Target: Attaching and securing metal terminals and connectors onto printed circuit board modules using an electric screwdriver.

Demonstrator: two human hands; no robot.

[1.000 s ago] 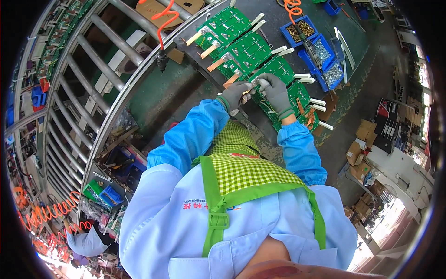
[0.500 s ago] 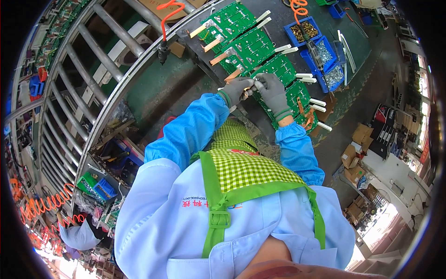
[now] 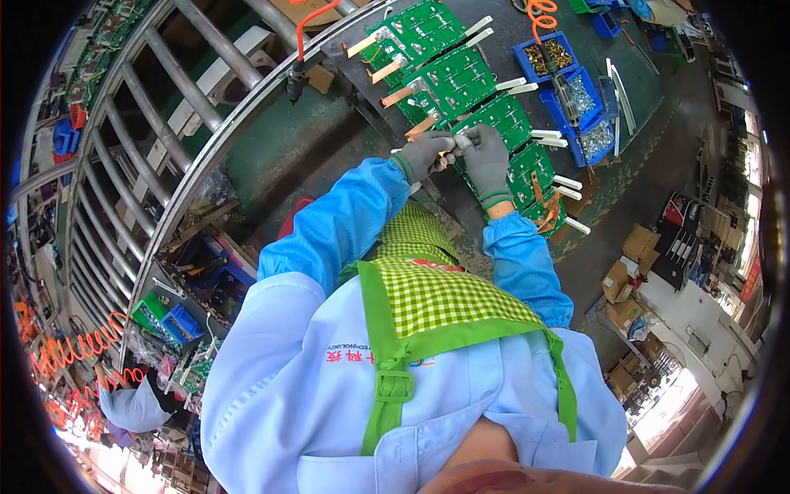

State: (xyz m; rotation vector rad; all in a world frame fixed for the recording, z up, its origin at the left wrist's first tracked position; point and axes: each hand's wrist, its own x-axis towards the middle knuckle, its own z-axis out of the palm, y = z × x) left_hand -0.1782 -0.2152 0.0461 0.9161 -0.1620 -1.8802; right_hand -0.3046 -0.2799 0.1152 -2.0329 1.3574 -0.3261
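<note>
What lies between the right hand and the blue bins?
The head view shows part of a green circuit board and, beyond it, white strips.

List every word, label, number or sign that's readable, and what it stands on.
Light-blue shirt: red lettering and smaller dark lettering on the chest; legible in part, but not copied here.
Green checked apron: red mark, unreadable at this angle.
Green circuit boards: white markings, too small to read.

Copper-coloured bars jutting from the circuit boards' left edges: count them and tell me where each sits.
4: first bar and second bar on the topmost circuit board; third bar and fourth bar on the board below. The left hand may hide others.
</note>
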